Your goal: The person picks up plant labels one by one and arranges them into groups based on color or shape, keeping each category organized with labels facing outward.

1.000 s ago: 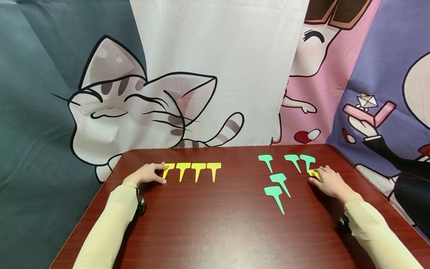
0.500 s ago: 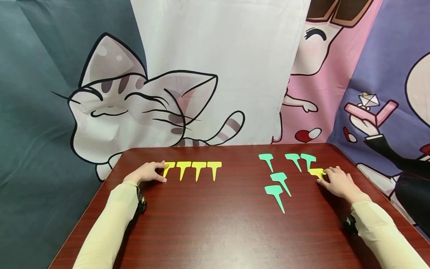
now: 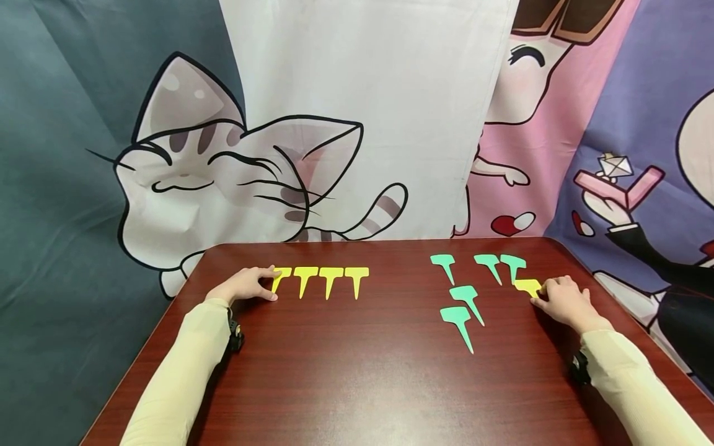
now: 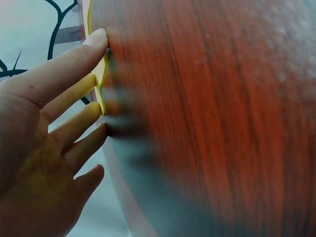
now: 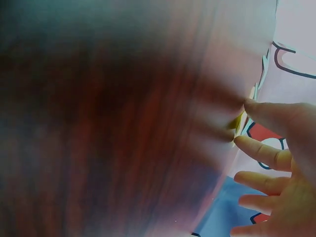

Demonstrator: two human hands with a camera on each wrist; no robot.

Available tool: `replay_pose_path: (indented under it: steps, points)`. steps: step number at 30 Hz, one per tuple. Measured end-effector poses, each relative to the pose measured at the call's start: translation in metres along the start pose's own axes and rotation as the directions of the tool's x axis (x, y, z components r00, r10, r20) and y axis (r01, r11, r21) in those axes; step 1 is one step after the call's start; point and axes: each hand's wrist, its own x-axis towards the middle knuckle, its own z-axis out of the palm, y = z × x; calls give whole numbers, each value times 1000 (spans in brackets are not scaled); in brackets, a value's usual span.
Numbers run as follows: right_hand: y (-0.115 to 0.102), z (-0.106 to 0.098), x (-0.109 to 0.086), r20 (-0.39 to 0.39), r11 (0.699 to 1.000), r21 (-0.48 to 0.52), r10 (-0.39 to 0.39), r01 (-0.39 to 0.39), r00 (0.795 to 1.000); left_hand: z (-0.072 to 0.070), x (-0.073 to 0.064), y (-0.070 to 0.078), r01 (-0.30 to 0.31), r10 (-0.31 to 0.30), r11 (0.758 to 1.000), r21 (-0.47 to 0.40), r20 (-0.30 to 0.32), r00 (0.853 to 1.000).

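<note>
A row of yellow T-shaped plant labels [image 3: 331, 273] lies at the back left. My left hand [image 3: 243, 285] is at the leftmost yellow label [image 3: 281, 274], with fingertips over its head and the thumb near its stem. In the left wrist view its fingers [image 4: 81, 118] are extended along the label's edge. My right hand [image 3: 566, 301] is at one more yellow label [image 3: 526, 285], at the back right. The right wrist view shows thumb and index finger [image 5: 256, 148] apart, on either side of the yellow label. Several green T-shaped plant labels [image 3: 455, 314] lie left of this hand.
The brown wooden table [image 3: 357, 371] reaches back to a hanging cloth [image 3: 418, 124] printed with cartoon figures. A green label [image 3: 513, 263] lies right beside the right-hand yellow one. Black wrist devices [image 3: 236, 335] sit on both sleeves.
My right hand has shifted right, uncovering more of the yellow label beside it. The left hand stays at the leftmost yellow label. The labels lie as before.
</note>
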Motion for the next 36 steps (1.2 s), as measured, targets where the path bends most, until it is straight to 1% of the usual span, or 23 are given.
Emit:
replay_pose_path:
  steps: [8, 14, 20, 28, 36]
  points:
    - [0, 0, 4, 33, 998, 28, 53, -54, 998, 0, 1, 1, 13, -13, 1000, 7, 4, 1000]
    - [-3, -5, 8, 80, 996, 6, 90, -91, 993, 0, 0, 1, 8, -8, 1000, 5, 1, 1000]
    - [-11, -9, 12, 95, 994, 0, 108, -108, 990, -1, 0, 0, 13, -13, 1000, -3, 2, 1000]
    - [-12, -12, 12, 159, 985, -6, 173, -174, 972, -1, 0, 2, 13, -14, 1000, 5, 8, 1000]
    - [-9, -9, 11, 148, 987, 8, 155, -158, 977, 0, 0, 1, 15, -15, 1000, 0, 2, 1000]
